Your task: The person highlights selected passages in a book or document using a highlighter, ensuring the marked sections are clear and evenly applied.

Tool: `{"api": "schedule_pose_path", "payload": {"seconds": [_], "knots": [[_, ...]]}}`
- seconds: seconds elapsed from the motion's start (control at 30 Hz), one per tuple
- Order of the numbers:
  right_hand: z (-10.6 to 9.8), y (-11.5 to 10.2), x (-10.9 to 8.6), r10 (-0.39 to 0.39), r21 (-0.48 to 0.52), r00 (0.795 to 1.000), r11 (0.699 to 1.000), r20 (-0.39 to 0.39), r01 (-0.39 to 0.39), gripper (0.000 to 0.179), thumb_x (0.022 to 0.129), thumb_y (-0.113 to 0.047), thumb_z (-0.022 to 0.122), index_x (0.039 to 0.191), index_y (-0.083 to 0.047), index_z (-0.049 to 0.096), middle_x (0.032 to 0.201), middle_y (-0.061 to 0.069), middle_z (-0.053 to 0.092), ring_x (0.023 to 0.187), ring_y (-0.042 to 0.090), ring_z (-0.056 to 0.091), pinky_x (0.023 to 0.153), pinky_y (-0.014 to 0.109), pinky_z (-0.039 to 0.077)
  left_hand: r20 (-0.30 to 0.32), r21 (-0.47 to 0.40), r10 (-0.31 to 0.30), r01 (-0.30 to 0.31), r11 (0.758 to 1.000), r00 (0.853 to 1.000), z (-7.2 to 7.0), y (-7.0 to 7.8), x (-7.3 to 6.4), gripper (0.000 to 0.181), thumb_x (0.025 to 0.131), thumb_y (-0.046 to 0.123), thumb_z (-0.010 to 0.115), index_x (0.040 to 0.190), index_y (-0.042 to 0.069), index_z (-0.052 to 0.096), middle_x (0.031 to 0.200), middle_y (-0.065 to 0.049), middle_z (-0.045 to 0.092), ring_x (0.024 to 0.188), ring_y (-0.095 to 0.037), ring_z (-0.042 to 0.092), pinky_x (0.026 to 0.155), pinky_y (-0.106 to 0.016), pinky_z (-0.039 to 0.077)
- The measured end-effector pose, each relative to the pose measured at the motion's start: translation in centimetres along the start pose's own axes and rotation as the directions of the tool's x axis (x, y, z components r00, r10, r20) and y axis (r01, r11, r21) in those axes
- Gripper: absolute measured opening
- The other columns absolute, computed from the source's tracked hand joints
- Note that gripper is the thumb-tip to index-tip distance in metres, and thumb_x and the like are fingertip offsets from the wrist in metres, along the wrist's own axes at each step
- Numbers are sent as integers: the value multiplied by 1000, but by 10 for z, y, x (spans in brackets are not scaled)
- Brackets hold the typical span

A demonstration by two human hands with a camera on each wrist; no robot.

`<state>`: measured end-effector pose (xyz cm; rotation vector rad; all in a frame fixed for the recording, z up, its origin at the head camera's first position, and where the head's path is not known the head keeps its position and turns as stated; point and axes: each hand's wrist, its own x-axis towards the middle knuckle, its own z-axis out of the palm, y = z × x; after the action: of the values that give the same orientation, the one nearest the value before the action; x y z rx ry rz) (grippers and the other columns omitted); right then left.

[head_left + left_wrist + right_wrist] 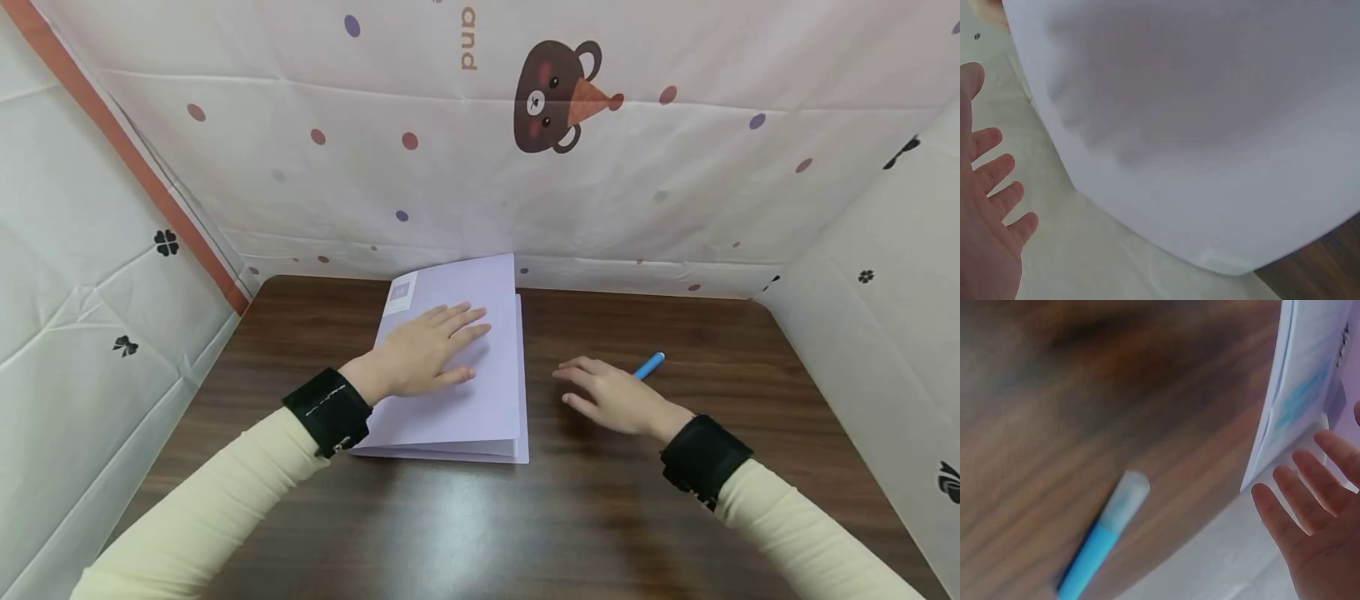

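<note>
A lilac folder (450, 417) lies on the table with its cover slightly raised at the right side. My left hand (420, 350), fingers spread, is over the cover and casts a shadow on it. In the left wrist view that hand (991, 206) shows its palm side beside the pale cover (1210, 187). My right hand (615, 396) holds nothing, fingers loosely extended, between the folder and a blue marker (649, 365). The right wrist view shows the marker (1100, 540) on the wood, and a page with a blue scribble (1304, 397) inside the folder, near the right fingers (1291, 494).
The dark wood table (450, 525) carries the folder and marker. A white patterned cloth (337, 167) rises behind the table's back edge, and similar cloth walls stand at the left (67, 317) and right (885, 333). A white label (401, 293) marks the cover's upper left.
</note>
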<state>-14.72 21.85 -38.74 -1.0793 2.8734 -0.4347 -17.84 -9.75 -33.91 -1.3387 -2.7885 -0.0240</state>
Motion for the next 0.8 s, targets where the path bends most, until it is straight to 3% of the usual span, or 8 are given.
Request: {"api": "schedule_pose_path", "payload": {"seconds": [0.43,0.8], "knots": [[32,-25,1,-118,12,991,993,61,117,35,91,-26,57,119,-5,60,118,9,59,107,20,59,87,35,51,-21,-7,107,-107,994,994,15,24,11,61,93,47,44,143,13,33,150,-7,27,139,-25,23,113,-41,20],[51,-38,0,-199,-21,975,979,97,202,35,90,-28,58,118,-7,61,118,7,58,107,17,58,88,32,50,-29,19,229,-229,973,973,21,47,21,55,93,43,42,138,12,41,147,-7,34,138,-23,26,113,-36,20]]}}
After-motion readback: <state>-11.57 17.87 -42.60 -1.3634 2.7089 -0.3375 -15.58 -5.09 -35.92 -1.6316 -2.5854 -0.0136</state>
